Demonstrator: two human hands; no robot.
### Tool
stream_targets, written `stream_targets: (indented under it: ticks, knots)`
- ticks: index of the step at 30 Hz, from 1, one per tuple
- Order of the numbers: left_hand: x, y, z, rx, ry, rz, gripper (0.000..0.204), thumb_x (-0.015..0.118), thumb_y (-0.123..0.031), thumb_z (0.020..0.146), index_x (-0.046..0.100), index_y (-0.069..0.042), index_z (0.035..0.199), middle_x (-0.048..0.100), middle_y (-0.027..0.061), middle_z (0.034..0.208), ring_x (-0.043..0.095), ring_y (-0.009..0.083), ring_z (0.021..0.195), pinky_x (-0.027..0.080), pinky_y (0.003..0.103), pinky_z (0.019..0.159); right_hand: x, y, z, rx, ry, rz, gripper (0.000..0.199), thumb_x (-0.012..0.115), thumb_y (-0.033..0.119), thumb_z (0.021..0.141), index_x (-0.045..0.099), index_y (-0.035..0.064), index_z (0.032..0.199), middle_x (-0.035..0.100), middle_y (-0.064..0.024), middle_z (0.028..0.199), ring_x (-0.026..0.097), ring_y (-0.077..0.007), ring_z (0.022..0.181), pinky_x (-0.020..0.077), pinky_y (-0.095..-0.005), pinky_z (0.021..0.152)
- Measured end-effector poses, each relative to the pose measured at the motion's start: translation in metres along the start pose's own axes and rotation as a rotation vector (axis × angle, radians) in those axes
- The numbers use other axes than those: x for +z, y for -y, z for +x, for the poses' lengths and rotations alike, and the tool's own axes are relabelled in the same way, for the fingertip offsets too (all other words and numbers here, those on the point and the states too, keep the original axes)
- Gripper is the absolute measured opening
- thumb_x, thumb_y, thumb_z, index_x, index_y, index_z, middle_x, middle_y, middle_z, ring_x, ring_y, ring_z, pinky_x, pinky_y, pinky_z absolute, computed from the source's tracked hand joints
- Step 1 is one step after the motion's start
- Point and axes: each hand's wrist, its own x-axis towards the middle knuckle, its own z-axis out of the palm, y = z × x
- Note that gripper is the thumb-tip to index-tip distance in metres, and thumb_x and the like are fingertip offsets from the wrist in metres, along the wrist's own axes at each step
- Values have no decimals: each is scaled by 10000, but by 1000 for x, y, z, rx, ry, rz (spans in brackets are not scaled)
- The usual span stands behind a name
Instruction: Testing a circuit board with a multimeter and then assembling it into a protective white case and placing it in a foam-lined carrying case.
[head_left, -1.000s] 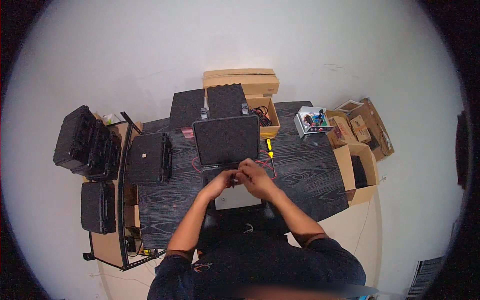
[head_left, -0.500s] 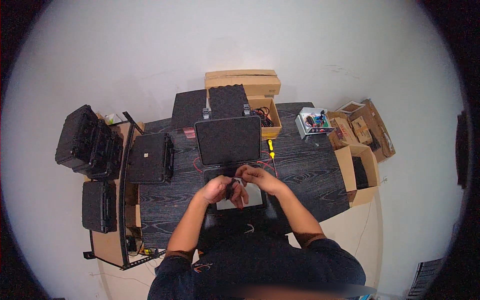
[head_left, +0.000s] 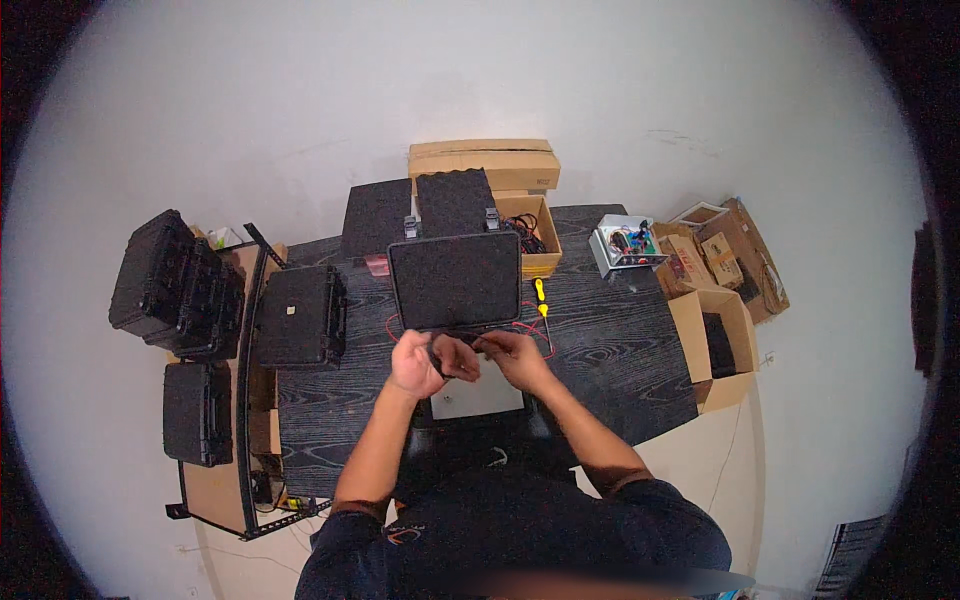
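Note:
My left hand [head_left: 420,365] is curled round a small black thing [head_left: 436,356], perhaps a bundled cable; its exact kind is too blurred to tell. My right hand [head_left: 512,360] hovers close beside it, thumb and fingers pinched together; whatever they hold is too small to make out. Both hands are above an open black hard case, whose foam-lined lid [head_left: 456,282] stands up behind them. A light grey panel [head_left: 478,402] lies in the case's lower half, under my hands. My forearms hide part of the case's sides.
A yellow-handled screwdriver [head_left: 541,298] and red wires [head_left: 392,328] lie by the case. Behind stand black foam [head_left: 452,198] and a cardboard box [head_left: 540,262] of cables. An opened electronics enclosure [head_left: 628,245] sits far right. Black cases [head_left: 300,315] stand left; an open carton [head_left: 730,350] stands right.
Both hands have moved up and away from me, toward the lid. The left one has shifted left, so the hands are farther apart and more of the grey panel shows.

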Motion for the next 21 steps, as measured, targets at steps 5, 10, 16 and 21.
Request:
stream_targets:
  ticks: [5,10,16,21]
  knots:
    - [-7,-8,-1,88,113,-282,635,371,-457,919,643,57,662,691,302,899,680,447,818,561,497,734,-3,11,-11,-249,-140,-141,308,702,112,974,680,28,1269,700,-103,1167,713,-225,962,562,-321,853]
    - [-6,-8,-2,-1,211,-263,639,372,-444,910,634,64,623,691,330,853,675,467,732,565,515,700,-2,30,-12,-420,-355,-295,463,780,71,868,667,88,1316,664,-92,1229,693,-231,975,549,-353,872]
    - [-4,2,-1,-234,201,-81,672,356,-441,898,589,125,622,622,500,1013,657,584,780,601,569,719,5,29,3,-956,-280,-667,469,799,57,784,711,132,1239,684,-60,1228,672,-276,1104,496,-447,996]
    - [4,-3,-3,-196,242,-5,683,348,-447,903,588,141,652,607,513,1036,648,605,803,602,589,756,11,20,2,-893,-259,-552,433,774,79,765,717,153,1187,666,-44,1194,609,-267,1194,492,-453,989]
